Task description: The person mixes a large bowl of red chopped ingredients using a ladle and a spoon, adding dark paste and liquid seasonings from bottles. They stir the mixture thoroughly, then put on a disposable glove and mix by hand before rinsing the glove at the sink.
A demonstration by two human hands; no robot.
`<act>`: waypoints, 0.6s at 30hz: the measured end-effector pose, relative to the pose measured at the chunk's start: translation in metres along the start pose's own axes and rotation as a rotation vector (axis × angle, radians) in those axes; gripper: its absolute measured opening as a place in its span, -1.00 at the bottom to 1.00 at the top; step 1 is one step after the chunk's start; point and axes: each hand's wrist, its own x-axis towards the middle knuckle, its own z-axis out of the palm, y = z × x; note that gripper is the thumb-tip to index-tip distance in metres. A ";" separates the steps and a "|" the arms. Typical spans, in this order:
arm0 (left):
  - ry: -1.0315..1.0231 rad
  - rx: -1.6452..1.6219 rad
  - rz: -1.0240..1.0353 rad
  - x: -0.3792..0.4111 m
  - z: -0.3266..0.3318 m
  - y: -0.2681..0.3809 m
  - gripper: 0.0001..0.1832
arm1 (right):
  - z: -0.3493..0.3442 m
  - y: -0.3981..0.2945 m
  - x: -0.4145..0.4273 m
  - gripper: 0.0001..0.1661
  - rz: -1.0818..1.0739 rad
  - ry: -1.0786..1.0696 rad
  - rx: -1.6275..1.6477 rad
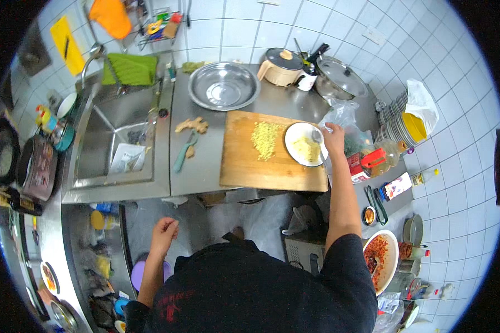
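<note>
A wooden cutting board lies on the steel counter, with a patch of finely chopped pale yellow pieces on it. To their right, a white bowl holds similar yellow pieces and a metal spoon. My right hand is at the bowl's right rim, fingertips close together beside the spoon; blur hides whether they grip it. My left hand hangs in front of the counter near my body, its fingers curled in with nothing visible in them. Left of the board lie ginger root and a green-handled peeler.
The sink is at left. Behind the board stand a steel basin, a lidded pot and a steel pot. At right are a plastic bag, a large oil bottle, stacked bowls and a bowl of red chopped food.
</note>
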 end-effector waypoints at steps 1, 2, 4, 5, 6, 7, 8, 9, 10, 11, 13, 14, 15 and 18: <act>-0.015 -0.022 -0.006 0.003 0.007 0.000 -0.91 | 0.007 0.013 0.012 -0.62 0.028 0.062 0.000; 0.011 0.053 -0.001 0.006 0.012 -0.001 -0.91 | 0.012 0.025 0.026 -0.61 0.112 0.088 -0.024; 0.062 0.064 0.013 0.002 0.022 0.008 -0.92 | 0.023 0.044 0.048 -0.60 0.273 0.121 -0.056; 0.087 0.070 0.021 0.000 0.027 0.013 -0.92 | 0.026 0.055 0.053 -0.59 0.372 0.095 -0.035; 0.107 0.076 0.019 -0.003 0.032 0.016 -0.92 | 0.025 0.062 0.063 -0.59 0.460 0.070 -0.014; 0.117 0.080 0.022 -0.002 0.037 0.019 -0.93 | 0.017 0.071 0.074 -0.58 0.550 0.056 0.003; 0.123 0.084 0.025 -0.001 0.043 0.021 -0.93 | 0.023 0.102 0.087 -0.56 0.494 -0.006 -0.031; 0.110 0.095 0.034 0.002 0.048 0.024 -0.93 | 0.029 0.132 0.100 -0.56 0.516 -0.045 0.067; 0.094 0.104 0.044 0.005 0.052 0.025 -0.93 | 0.035 0.158 0.112 -0.56 0.535 -0.082 0.165; 0.091 0.119 0.048 0.005 0.052 0.025 -0.93 | 0.042 0.169 0.118 -0.56 0.552 -0.132 0.268; 0.114 0.129 0.030 0.004 0.052 0.023 -0.93 | 0.053 0.128 0.119 -0.54 0.376 -0.011 0.136; 0.130 0.126 0.023 0.002 0.053 0.026 -0.94 | 0.052 0.091 0.111 -0.52 0.293 0.051 0.072; 0.129 0.121 0.024 0.003 0.058 0.032 -0.94 | 0.043 0.057 0.105 -0.55 0.081 0.106 0.263; 0.025 0.234 0.089 0.023 0.077 0.052 -0.92 | 0.006 -0.053 0.068 -0.63 -0.467 0.034 0.377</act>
